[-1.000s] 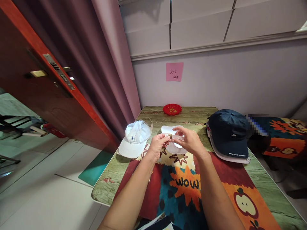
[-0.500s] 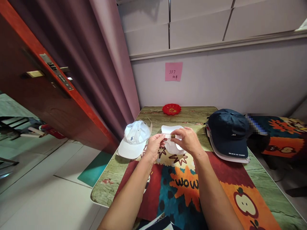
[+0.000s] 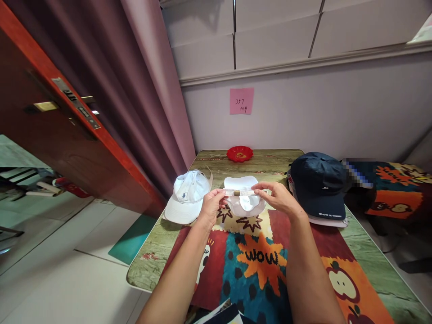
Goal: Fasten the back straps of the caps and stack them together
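Okay, head view: middle white cap (image 3: 240, 207) sits between both hands, brim pointing away.
Left hand (image 3: 212, 206) pinches the back strap (image 3: 245, 193) at its left end, right hand (image 3: 278, 199) its right; buckle (image 3: 236, 193) between them, crown just below, over patterned mat (image 3: 233, 263).

Counter (image 3: 143, 270) before the wall (image 3: 286, 103), as seen from within the room. Near centre: a cloth (image 3: 232, 274), spread on the counter. Centre: the middle cap (image 3: 240, 209), between left fingers (image 3: 220, 195) and right fingers (image 3: 265, 186), brim toward the wall. Left: another cap (image 3: 189, 191). Right: stacked caps (image 3: 317, 180), one over another. Behind: a dish (image 3: 239, 154); above it, on the wall, a note (image 3: 241, 101). Far left: a door (image 3: 70, 148) before a curtain (image 3: 148, 90).
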`<state>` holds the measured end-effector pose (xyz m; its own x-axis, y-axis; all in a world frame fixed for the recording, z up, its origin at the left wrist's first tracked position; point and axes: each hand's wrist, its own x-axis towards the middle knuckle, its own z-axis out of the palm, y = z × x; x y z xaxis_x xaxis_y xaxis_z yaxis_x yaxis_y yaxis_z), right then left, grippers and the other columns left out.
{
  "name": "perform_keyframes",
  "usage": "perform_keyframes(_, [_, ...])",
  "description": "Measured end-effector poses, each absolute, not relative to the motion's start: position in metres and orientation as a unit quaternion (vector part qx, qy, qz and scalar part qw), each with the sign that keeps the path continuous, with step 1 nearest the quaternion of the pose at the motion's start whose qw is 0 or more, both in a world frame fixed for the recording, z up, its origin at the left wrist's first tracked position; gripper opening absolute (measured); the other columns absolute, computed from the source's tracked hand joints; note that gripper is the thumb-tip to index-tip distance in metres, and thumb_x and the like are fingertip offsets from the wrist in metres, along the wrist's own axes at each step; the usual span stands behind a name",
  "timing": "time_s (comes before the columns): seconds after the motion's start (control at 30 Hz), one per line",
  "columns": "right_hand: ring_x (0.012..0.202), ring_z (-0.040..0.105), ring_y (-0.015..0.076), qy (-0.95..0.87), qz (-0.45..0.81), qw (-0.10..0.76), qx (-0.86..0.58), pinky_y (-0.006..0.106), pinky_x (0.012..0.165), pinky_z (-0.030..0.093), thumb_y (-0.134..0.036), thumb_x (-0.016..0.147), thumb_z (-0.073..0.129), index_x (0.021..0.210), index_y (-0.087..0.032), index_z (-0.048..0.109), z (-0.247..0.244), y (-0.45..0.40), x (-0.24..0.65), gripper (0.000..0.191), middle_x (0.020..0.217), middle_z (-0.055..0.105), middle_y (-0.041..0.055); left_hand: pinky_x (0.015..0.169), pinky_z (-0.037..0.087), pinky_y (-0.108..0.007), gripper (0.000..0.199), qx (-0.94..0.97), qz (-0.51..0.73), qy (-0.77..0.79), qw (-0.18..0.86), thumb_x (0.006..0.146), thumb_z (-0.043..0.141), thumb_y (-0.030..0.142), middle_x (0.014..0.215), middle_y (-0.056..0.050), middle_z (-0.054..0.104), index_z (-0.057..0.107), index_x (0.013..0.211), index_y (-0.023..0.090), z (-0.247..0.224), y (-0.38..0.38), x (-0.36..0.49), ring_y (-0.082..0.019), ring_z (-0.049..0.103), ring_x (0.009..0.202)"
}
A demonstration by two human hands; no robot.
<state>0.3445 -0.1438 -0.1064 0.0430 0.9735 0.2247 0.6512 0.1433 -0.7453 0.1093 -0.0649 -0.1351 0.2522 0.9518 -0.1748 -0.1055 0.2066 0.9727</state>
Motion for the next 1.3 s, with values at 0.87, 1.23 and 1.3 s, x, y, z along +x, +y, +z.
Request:
perform_keyframes(0.87, [0.065,0.058,0.0166,-0.672,0.219,0.362,-0.607,0.027,0.065,0.038,-0.043,0.089,0.058,0.081,-0.02,0.073,-0.112,-0.128,0.317,0.029,0.074,0.072,0.0019,0.081,0.051,-0.028,0.029,0.785,0.356,0.335,0.379,0.071,0.073,0.014,0.1,-0.003,0.07,0.071,0.099,0.019,-0.118,-0.062,0.119,-0.018,0.066,0.092])
perform_keyframes(1.23, [0.067,0.056,0.0162,-0.679,0.207,0.36,-0.605,0.027,0.064,0.036,-0.041,0.09,0.058,0.08,-0.02,0.072,-0.114,-0.127,0.315,0.027,0.074,0.071,0.0015,0.085,0.051,-0.03,0.016,0.833,0.359,0.319,0.274,0.077,0.07,0.009,0.092,-0.001,0.072,0.07,0.088,0.021,-0.119,-0.066,0.126,-0.018,0.067,0.089])
perform_keyframes(1.3, [0.067,0.055,0.0157,-0.68,0.207,0.355,-0.607,0.027,0.064,0.035,-0.04,0.09,0.059,0.08,-0.02,0.072,-0.114,-0.127,0.315,0.026,0.074,0.071,0.001,0.085,0.051,-0.03,0.016,0.836,0.35,0.32,0.274,0.077,0.069,0.009,0.092,-0.001,0.072,0.07,0.088,0.021,-0.12,-0.067,0.126,-0.018,0.067,0.09])
